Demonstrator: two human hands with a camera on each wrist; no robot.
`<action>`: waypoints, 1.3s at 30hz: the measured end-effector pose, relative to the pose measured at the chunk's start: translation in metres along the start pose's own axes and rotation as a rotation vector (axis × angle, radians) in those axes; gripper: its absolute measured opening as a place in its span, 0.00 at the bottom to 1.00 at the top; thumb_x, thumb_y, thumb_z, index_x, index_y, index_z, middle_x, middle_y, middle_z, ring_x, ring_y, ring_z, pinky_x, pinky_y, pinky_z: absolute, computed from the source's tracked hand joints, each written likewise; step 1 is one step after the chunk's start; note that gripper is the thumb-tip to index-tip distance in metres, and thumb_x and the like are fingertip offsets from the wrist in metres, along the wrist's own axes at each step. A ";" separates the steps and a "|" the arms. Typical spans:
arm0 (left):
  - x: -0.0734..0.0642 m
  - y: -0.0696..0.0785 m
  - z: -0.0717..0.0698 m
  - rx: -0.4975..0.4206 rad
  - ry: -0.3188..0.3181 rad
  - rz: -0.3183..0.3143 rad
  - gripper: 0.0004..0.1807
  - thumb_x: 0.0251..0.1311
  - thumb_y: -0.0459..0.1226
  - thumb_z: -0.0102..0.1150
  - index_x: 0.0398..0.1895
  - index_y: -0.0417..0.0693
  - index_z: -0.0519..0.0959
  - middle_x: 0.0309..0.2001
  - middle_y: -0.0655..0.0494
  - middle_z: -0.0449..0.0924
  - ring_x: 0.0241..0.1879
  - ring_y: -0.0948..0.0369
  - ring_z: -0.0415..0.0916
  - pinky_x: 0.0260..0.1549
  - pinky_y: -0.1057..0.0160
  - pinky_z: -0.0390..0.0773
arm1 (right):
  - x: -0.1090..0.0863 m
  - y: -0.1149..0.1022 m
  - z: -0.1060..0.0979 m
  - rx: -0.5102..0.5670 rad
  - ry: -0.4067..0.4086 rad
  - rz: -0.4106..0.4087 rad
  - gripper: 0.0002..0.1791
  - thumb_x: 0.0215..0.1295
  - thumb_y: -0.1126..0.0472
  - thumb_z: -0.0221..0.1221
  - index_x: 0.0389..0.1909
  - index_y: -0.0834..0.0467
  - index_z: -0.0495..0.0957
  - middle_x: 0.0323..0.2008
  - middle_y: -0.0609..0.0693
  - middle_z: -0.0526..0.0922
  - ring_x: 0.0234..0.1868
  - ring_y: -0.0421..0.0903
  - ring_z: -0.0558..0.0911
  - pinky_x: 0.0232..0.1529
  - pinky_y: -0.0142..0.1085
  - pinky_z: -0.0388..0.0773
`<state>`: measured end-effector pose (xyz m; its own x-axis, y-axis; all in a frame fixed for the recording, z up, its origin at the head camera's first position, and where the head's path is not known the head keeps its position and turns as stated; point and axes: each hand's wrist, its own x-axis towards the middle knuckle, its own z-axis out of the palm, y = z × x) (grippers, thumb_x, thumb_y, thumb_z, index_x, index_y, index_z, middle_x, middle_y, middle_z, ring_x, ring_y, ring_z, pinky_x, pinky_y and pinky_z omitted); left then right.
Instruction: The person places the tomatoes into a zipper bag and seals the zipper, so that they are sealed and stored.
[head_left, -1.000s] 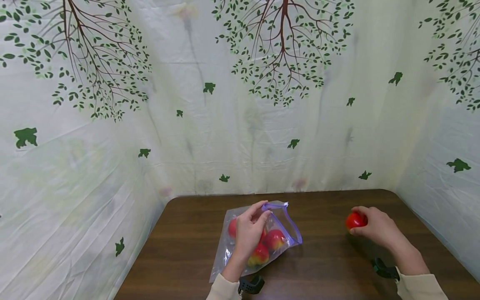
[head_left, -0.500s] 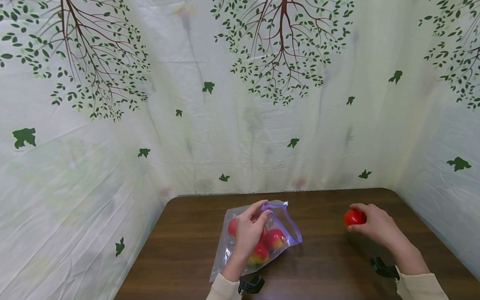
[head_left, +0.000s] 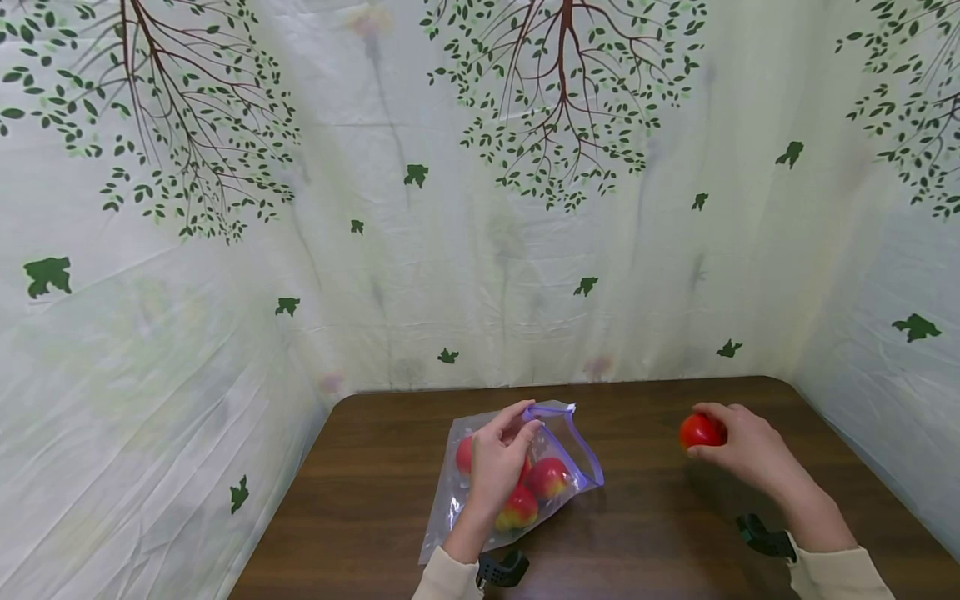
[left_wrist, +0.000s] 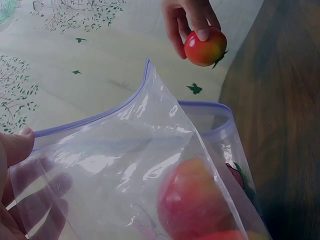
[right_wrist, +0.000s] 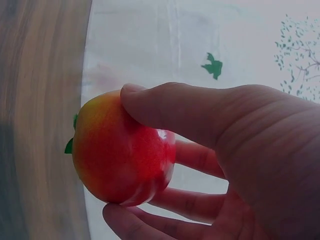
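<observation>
My left hand [head_left: 497, 467] pinches the rim of a clear zip bag [left_wrist: 115, 175] with a purple zip edge, thumb outside and fingers showing through the plastic. The bag's mouth gapes toward the right. Inside it lie several red-and-yellow apples [head_left: 550, 478], one large in the left wrist view. Off to the right, my right hand [head_left: 750, 450] grips another apple [right_wrist: 122, 150] between thumb and fingers. This one is red shading to yellow, with small green leaves at one end. A shadow falls on the table under it.
A dark brown wooden table [head_left: 375, 492] bears the bag. Behind and at both sides hangs a pale cloth [head_left: 480, 250] printed with branches and green leaves. Each wrist wears a black band [head_left: 504, 568].
My right hand, with the apple in it, has drifted slightly left and up in the head view. The left hand and the bag have stayed put.
</observation>
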<state>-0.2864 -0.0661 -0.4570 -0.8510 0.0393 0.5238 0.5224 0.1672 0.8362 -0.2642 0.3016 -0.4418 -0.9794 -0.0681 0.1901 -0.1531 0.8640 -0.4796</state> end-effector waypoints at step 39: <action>-0.001 0.001 -0.001 -0.004 -0.006 0.008 0.17 0.63 0.43 0.68 0.55 0.62 0.84 0.46 0.64 0.86 0.42 0.63 0.85 0.43 0.63 0.84 | -0.003 -0.038 0.012 0.058 0.049 -0.071 0.38 0.54 0.46 0.75 0.63 0.57 0.75 0.49 0.61 0.79 0.45 0.58 0.80 0.37 0.52 0.82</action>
<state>-0.2853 -0.0668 -0.4563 -0.8471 0.0463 0.5293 0.5292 0.1628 0.8327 -0.2567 0.2631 -0.4348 -0.9585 -0.1023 0.2662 -0.2305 0.8277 -0.5117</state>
